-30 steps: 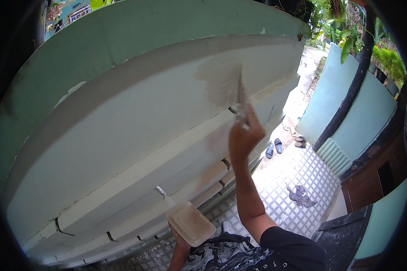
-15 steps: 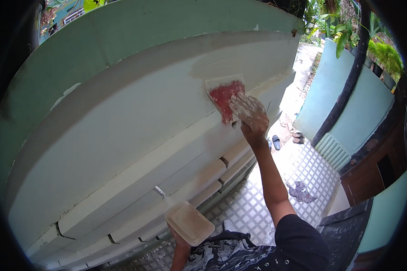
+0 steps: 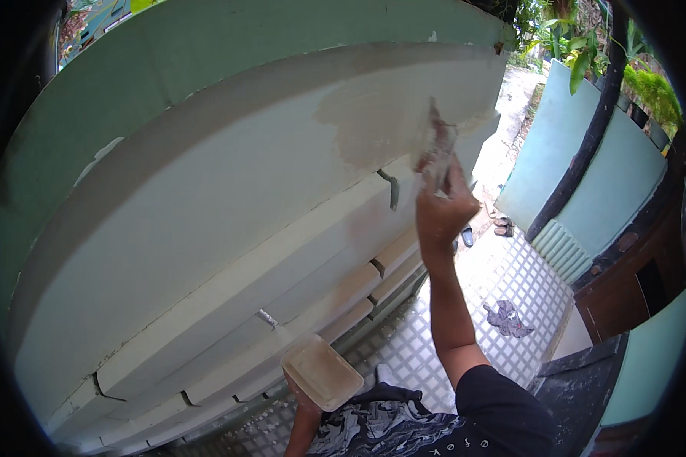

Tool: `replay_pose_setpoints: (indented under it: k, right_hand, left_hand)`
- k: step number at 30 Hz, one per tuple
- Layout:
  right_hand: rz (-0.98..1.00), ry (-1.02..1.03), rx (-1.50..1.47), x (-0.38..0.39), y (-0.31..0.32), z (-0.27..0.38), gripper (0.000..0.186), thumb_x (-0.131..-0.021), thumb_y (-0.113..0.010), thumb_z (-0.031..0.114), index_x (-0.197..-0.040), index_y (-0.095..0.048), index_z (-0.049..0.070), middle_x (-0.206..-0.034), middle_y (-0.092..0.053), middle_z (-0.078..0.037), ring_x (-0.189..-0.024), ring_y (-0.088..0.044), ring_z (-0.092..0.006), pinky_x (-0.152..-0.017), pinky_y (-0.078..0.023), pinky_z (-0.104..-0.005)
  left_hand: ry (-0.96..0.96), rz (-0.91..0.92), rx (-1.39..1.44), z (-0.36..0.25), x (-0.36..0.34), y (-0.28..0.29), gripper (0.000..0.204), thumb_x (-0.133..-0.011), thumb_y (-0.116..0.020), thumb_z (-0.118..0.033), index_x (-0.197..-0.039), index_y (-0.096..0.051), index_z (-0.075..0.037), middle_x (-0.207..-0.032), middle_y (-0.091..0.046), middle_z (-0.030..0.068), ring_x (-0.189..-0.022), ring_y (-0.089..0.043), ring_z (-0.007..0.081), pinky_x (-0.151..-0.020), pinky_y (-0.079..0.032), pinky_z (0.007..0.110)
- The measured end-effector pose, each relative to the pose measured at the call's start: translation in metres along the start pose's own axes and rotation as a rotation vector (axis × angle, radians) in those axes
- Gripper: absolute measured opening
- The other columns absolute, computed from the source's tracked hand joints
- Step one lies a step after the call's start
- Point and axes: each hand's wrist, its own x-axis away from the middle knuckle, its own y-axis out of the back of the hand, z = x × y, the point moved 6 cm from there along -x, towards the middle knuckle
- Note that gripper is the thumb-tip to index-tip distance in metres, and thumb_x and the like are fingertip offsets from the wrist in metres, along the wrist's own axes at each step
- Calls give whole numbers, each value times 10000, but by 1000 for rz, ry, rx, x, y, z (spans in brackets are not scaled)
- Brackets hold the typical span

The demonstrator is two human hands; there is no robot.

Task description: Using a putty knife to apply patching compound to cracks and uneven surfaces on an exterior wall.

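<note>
Beside the damp patch [image 3: 366, 126] on the pale wall [image 3: 206, 190], angle the spreader [image 3: 435, 128] low, gripped in the right hand's [image 3: 448, 207] curled fingers, and draw evenly. Below, level the tray [image 3: 324, 372], gripped at its side by the left hand [image 3: 301, 400], fingers partly hidden.

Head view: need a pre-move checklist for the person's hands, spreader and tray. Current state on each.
1. Right hand holding the spreader: ok.
2. Left hand holding the tray: ok; the fingers under it are hidden.
3. Filler loaded on the spreader: cannot tell; it is nearly edge-on and blurred.
4. Patch on the wall evenly coloured with its surroundings: not ok; it looks darker.
5. Cloth on the floor apart from the tray: ok.
</note>
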Motion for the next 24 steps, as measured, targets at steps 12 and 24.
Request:
replay_pose_setpoints:
  k: [12, 24]
  right_hand:
    - [-19, 57, -52, 20, 1, 30, 218, -809, -632, 66, -996, -677, -37, -855, -684, -190, -675, -671, -316, -592, -533, -362]
    - [123, 320, -331, 39, -4, 48, 327, -764, -585, -68, -1087, -633, -47, -998, -679, -198, -836, -688, -324, -660, -553, -329]
  left_hand:
    - [32, -48, 90, 2, 1, 11, 734, -898, -285, -687, -1345, -440, -126, -1247, -562, 94, -1072, -592, 299, -899, -509, 476]
    - [86, 4, 39, 4, 0, -3, 734, -901, -279, -684, -1355, -430, -128, -1260, -557, 97, -1090, -585, 302, -918, -499, 475]
